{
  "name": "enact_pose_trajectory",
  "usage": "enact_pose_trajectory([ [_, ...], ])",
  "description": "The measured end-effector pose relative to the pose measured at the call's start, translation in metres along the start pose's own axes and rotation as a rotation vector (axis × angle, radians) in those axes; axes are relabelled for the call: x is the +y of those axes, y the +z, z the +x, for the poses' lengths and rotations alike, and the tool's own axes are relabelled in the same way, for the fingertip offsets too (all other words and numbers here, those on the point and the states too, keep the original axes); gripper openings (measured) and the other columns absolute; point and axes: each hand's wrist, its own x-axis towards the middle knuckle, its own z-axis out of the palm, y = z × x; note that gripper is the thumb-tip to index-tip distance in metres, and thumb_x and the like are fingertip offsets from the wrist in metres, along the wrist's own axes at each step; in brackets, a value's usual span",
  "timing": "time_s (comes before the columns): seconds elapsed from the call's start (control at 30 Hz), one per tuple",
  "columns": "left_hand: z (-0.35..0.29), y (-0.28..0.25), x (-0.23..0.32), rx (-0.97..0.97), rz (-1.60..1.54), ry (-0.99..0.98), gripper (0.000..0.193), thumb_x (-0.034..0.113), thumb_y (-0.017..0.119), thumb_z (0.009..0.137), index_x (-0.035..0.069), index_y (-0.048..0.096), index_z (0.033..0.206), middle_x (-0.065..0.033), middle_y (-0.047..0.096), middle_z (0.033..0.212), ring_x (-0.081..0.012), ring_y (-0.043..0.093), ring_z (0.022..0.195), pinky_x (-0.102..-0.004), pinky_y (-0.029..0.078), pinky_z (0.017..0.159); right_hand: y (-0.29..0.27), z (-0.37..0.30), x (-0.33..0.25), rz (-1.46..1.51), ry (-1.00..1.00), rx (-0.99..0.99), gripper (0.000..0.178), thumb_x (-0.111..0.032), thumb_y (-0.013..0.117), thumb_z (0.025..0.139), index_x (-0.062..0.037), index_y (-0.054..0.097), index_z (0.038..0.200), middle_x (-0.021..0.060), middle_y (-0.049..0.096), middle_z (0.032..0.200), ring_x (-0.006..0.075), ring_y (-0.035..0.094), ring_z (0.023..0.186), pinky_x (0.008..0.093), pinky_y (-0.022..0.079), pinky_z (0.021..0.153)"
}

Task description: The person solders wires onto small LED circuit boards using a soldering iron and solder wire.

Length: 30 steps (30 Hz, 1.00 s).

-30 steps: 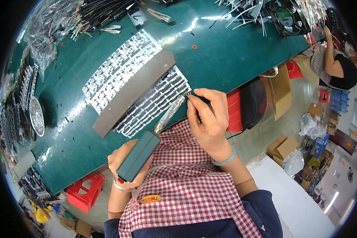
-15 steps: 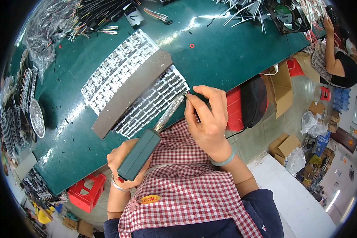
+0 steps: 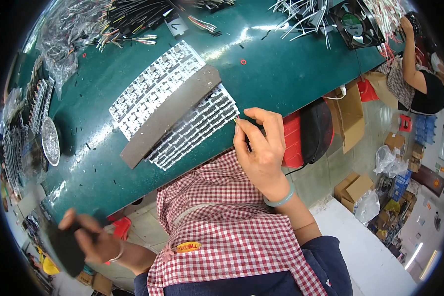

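Observation:
Between its thumb and finger, my right hand (image 3: 262, 153) pinches thin wires, whose yellow-green end (image 3: 237, 119) meets the near right corner of a white circuit board panel (image 3: 197, 129). This panel has rows of dark strips. Beyond it lies another white panel (image 3: 153, 84), dotted with small square parts. A brown-grey curved bar (image 3: 172, 118) rests across both. Off the table's near left edge, my left hand (image 3: 96, 241) is smeared by motion. It appears closed round a dark green tool (image 3: 66, 249), also blurred; the tool's metal barrel cannot be made out.
The green table (image 3: 271, 84) carries wire bundles (image 3: 133, 19), clear plastic bags (image 3: 59, 39), a round dish (image 3: 50, 141) and a black fan (image 3: 356, 23). Red stools (image 3: 121, 228) and cardboard boxes (image 3: 350, 118) stand below. Another person (image 3: 419, 81) sits at the far right.
My left hand has swung left and down with the green tool, away from the panel's corner. My right hand stays there, still pinching the wires. The panels and bar appear slightly shifted right.

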Motion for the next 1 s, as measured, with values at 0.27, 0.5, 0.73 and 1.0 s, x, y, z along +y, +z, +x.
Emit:
enact_pose_trajectory([
  [0.27, 0.043, -0.066, -0.053, 0.321, 0.492, -0.141, 0.018, 0.012, 0.070, 0.087, -0.005, 0.072, 0.091, -0.0049, 0.059, 0.068, -0.0089, 0.045, 0.053, -0.0229, 0.034, 0.051, -0.003, 0.003, 0.002, 0.117, 0.068, 0.006, 0.017, 0.006, 0.071, 0.073, 0.0015, 0.066, 0.088, 0.0121, 0.060, 0.100, 0.0282, 0.057, 0.085, 0.0363, 0.049, 0.068],
  [0.5, 0.015, -0.067, -0.064, 0.191, 0.359, -0.051, 0.021, 0.003, 0.065, 0.088, -0.006, 0.070, 0.105, -0.0095, 0.068, 0.089, -0.0096, 0.046, 0.057, -0.0222, 0.036, 0.052, -0.011, 0.011, 0.010, 0.044, 0.297, 0.122, 0.033, 0.002, 0.054, 0.091, 0.0051, 0.059, 0.124, 0.0150, 0.049, 0.117, 0.0246, 0.054, 0.099, 0.0332, 0.049, 0.080],
  [0.73, 0.014, -0.056, -0.051, 0.096, 0.378, 0.064, 0.024, 0.003, 0.063, 0.089, -0.012, 0.064, 0.107, -0.0120, 0.068, 0.098, -0.0091, 0.044, 0.055, -0.0224, 0.040, 0.057, -0.014, 0.012, 0.012, 0.178, 0.131, 0.040, 0.025, 0.014, 0.057, 0.075, 0.0011, 0.069, 0.092, 0.0117, 0.059, 0.100, 0.0266, 0.055, 0.098, 0.0317, 0.047, 0.076],
  [1.0, 0.008, -0.031, -0.039, 0.095, 0.338, -0.028, 0.026, 0.005, 0.059, 0.091, -0.013, 0.059, 0.110, -0.0032, 0.045, 0.061, -0.0094, 0.036, 0.054, -0.0248, 0.039, 0.071, -0.017, 0.024, 0.025, -0.026, 0.257, 0.242, 0.032, 0.012, 0.054, 0.084, 0.0005, 0.067, 0.111, 0.0115, 0.058, 0.108, 0.0213, 0.058, 0.094, 0.0308, 0.050, 0.074],
])
